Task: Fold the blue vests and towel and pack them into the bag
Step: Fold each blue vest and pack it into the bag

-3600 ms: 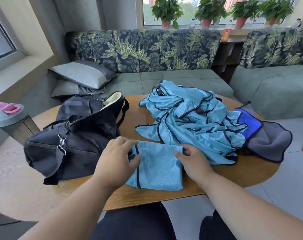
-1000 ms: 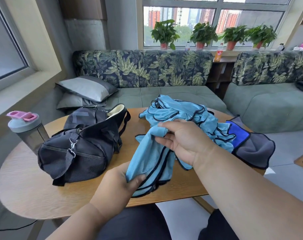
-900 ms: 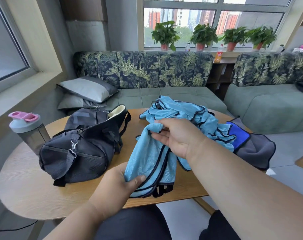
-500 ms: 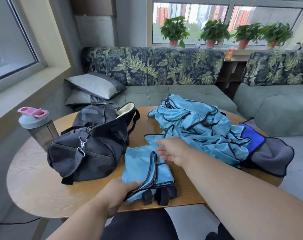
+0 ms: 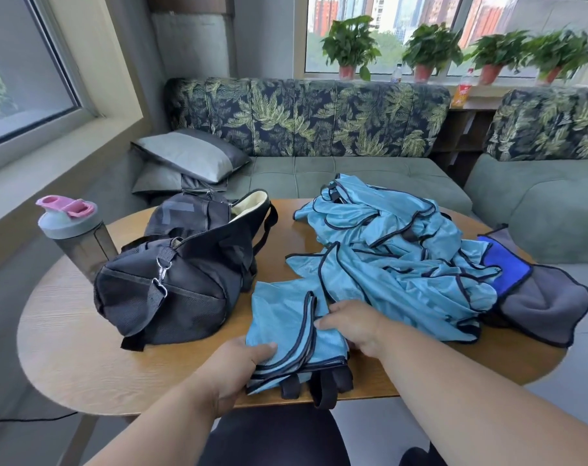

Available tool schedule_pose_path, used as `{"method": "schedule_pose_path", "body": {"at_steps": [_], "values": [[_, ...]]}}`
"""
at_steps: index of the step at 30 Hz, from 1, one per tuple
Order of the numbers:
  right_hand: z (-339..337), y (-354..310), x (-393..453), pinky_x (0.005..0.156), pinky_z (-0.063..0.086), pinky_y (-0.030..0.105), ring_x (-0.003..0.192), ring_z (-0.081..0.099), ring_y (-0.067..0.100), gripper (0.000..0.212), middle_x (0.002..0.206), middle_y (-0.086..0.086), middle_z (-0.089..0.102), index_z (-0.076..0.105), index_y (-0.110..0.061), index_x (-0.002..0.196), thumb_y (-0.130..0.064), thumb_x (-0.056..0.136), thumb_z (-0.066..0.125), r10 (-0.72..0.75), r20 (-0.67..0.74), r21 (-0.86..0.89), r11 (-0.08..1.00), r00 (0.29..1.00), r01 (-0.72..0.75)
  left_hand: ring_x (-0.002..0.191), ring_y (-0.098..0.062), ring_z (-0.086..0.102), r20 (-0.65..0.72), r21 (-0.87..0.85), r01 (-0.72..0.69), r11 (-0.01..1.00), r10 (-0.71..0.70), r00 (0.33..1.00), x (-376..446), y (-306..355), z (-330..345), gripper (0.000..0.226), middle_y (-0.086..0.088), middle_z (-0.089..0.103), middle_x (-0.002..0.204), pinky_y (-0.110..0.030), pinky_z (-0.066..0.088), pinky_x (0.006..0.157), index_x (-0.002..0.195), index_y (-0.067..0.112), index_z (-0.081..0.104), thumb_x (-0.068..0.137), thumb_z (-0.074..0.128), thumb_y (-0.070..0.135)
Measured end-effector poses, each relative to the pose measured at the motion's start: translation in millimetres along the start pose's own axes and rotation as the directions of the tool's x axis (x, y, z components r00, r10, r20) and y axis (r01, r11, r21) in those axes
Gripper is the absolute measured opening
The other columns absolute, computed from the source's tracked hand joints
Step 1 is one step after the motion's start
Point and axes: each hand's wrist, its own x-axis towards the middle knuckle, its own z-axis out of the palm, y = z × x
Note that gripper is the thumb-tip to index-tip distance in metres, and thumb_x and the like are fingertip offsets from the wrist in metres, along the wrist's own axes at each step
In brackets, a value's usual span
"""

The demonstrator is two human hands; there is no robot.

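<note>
While our left hand [image 5: 233, 371] pinches the near-left corner of the folded vest [image 5: 287, 331], thumb on top & fingers tucked under the fabric, our right hand [image 5: 351, 322] lies on the vest's right side w/ fingers fairly straight, pressing rather than gripping. Vest sits at the near edge of the table [image 5: 67, 348], its black straps hanging over the rim. Just left of it is the bag [image 5: 178, 274], zip open, lying on its side. Behind the vest, touching it, is the pile [image 5: 396, 253] of unfolded vests, mid-table to the right. Towel [image 5: 534, 294], blue & grey, lies at the table's right edge, partly under the pile. Bottle [image 5: 75, 233] w/ pink cap stands far left, beside the bag.
</note>
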Motion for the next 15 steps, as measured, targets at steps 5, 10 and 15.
{"method": "schedule_pose_path", "body": {"at_steps": [5, 10, 15], "values": [[-9, 11, -17, 0.053, 0.053, 0.023, 0.074, 0.076, 0.021, 0.01, 0.092, 0.013, 0.079, 0.074, -0.002, 0.101, -0.004, 0.092, 0.077, 0.042, 0.031, 0.225, 0.973, 0.999, -0.048, 0.103, -0.039, 0.075, 0.02, 0.015, 0.093, 0.996, -0.093, 0.995, 3, -6, -4, 0.027, -0.021, 0.078, 0.11, -0.049, 0.06, 0.095, 0.121, -0.004, 0.071, 0.103, 0.064, 0.015], [-15, 18, -22, 0.057, 0.044, 0.021, 0.079, 0.063, 0.007, 0.035, 0.099, -0.003, 0.064, 0.056, -0.023, 0.114, -0.031, 0.09, 0.081, -0.115, -0.188, -0.207, 0.975, 0.975, 0.076, 0.094, -0.018, 0.071, -0.278, 0.692, 0.072, 0.719, 0.173, 0.945, 4, 18, -11, 0.047, 0.007, 0.073, 0.099, -0.03, 0.051, 0.074, 0.121, 0.02, 0.062, 0.094, 0.066, 0.059], [-14, 8, -13, 0.083, 0.045, 0.029, 0.096, 0.055, 0.011, 0.051, 0.127, -0.008, 0.053, 0.06, -0.032, 0.132, -0.061, 0.092, 0.067, -0.31, -0.259, -0.54, 0.832, 0.915, 0.129, 0.106, -0.015, 0.062, -0.168, 0.894, -0.057, 0.444, 0.451, 0.876, 20, 51, -4, 0.045, 0.011, 0.067, 0.112, -0.031, 0.048, 0.088, 0.142, 0.026, 0.052, 0.101, 0.058, 0.045]]}}
